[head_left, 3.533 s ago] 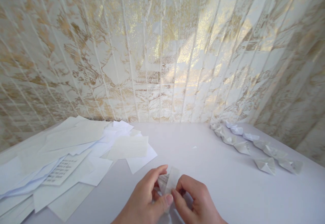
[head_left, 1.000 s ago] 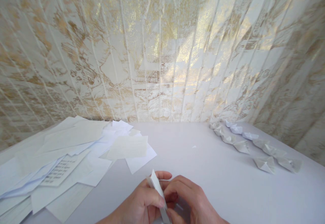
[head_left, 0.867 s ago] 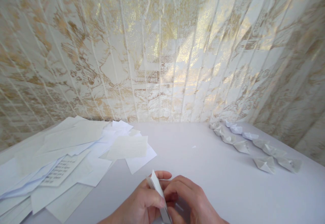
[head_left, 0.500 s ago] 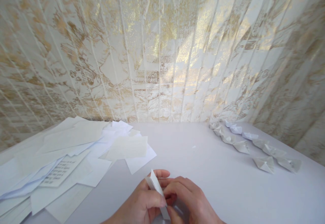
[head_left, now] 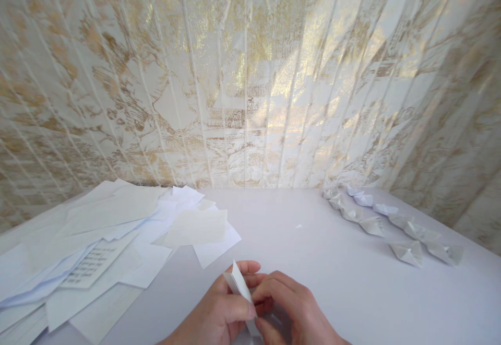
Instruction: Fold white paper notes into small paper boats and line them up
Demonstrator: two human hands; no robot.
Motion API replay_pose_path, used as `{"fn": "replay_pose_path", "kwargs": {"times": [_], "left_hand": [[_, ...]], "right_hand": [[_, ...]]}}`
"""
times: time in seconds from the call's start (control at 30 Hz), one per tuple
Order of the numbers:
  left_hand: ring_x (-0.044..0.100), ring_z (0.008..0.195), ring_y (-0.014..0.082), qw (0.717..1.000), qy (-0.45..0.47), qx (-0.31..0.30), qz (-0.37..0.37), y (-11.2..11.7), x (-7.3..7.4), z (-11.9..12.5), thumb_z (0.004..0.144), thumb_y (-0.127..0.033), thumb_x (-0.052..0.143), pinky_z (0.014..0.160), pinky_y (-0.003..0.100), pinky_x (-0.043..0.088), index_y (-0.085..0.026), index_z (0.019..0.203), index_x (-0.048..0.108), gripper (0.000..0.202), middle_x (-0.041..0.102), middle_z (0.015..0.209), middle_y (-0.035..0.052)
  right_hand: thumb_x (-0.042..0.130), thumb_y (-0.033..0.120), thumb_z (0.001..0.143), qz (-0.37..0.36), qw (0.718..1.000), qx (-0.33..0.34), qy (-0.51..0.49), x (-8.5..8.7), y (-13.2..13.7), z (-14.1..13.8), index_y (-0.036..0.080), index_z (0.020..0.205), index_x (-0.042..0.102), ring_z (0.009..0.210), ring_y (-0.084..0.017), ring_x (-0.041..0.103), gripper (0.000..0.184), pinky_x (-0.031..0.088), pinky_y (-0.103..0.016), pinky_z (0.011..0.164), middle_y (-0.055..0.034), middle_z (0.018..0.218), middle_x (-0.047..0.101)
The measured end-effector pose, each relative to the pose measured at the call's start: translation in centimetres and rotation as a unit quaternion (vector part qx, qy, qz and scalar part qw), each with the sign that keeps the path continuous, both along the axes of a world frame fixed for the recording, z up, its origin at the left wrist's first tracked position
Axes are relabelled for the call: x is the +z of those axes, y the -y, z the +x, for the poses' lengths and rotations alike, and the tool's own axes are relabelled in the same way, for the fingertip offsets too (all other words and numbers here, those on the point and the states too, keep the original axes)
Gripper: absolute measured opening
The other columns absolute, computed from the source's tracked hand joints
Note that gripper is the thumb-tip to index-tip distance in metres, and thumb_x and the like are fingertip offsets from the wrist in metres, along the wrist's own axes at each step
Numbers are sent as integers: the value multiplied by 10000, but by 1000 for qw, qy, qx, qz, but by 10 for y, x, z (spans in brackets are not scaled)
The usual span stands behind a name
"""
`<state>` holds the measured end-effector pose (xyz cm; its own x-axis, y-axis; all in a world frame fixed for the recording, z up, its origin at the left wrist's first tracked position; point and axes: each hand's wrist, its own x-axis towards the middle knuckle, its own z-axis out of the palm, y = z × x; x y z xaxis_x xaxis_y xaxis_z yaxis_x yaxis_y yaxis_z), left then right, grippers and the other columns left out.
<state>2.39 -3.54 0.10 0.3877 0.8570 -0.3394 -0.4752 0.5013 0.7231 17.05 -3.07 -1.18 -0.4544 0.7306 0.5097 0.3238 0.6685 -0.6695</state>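
Near the table's front edge, a folded piece of white paper is held at a slant between my two hands. My left hand is closed on it, with the thumb pressed along the near face and the fingers behind. At the lower part of the paper, my right hand pinches its edge with bent fingers. Part of the paper's lower end is covered by the fingers. Small folded paper boats stand in slanting rows on the right.
A wide, loose pile of paper sheets covers the left of the white table, one sheet bearing dark print. A tiny paper scrap lies mid-table. Behind the table hangs a gold-patterned curtain.
Hardly anything differs. My right hand's fingers have shifted very slightly against the folded paper; the pile and the paper boats stay where they were.
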Motion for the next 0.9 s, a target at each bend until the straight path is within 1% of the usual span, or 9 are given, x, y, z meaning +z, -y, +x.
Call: {"fn": "replay_pose_path", "kwargs": {"times": [0.07,0.17,0.3,0.5,0.63,0.7,0.83,0.9], "left_hand": [[606,772,186,1000,-1,-4,-1,0,1,-1,473,-26,550,784,344,387,-169,909,489,463,690,797,33],[601,777,190,1000,0,-5,-2,0,0,-2,472,-35,551,770,341,389,-162,926,487,476,692,794,40],[598,795,200,1000,6,-10,3,-2,-2,-3,481,-44,562,775,347,387,-159,928,489,468,693,805,46],[599,807,200,1000,12,-15,3,-2,-2,-3,488,-41,565,778,344,388,-172,910,497,448,689,810,34],[611,818,209,1000,1,-11,2,0,0,-1,482,-27,567,790,345,390,-177,913,495,462,686,847,33],[615,828,215,1000,-2,-6,1,0,1,-1,489,-25,567,798,351,392,-179,917,498,460,682,872,34],[613,851,222,1000,-6,0,0,0,-1,-1,501,-15,564,837,366,380,-178,922,502,456,674,895,40],[610,857,223,1000,-7,-3,-2,-1,-4,-1,496,-2,558,845,366,377,-177,933,494,475,666,911,42]], "right_hand": [[502,5,561,-37,999,4,-4,0,-1,0,171,732,573,667,-125,600,248,484,-180,617,-39,752,619],[510,13,561,-74,997,-4,-1,-1,-1,1,172,714,570,642,-122,587,229,479,-188,615,-33,742,614],[507,26,564,-87,996,-8,-6,-1,0,1,186,699,560,634,-126,578,216,477,-200,604,-14,711,603],[475,-1,545,-66,997,-5,-26,0,1,0,192,713,557,633,-125,588,269,487,-198,599,-13,724,613],[476,-9,561,-57,998,14,-30,1,2,-1,194,741,562,717,-134,613,285,496,-193,636,-33,818,647],[476,-9,565,-38,999,10,-22,2,1,-1,196,752,567,730,-133,616,292,493,-187,640,-30,817,648],[477,0,564,6,1000,-9,1,0,0,-2,192,763,571,684,-125,614,292,488,-185,621,-27,775,646],[491,35,598,52,998,-23,7,-3,0,-2,192,763,562,664,-129,612,239,485,-196,606,-28,743,645]]}}
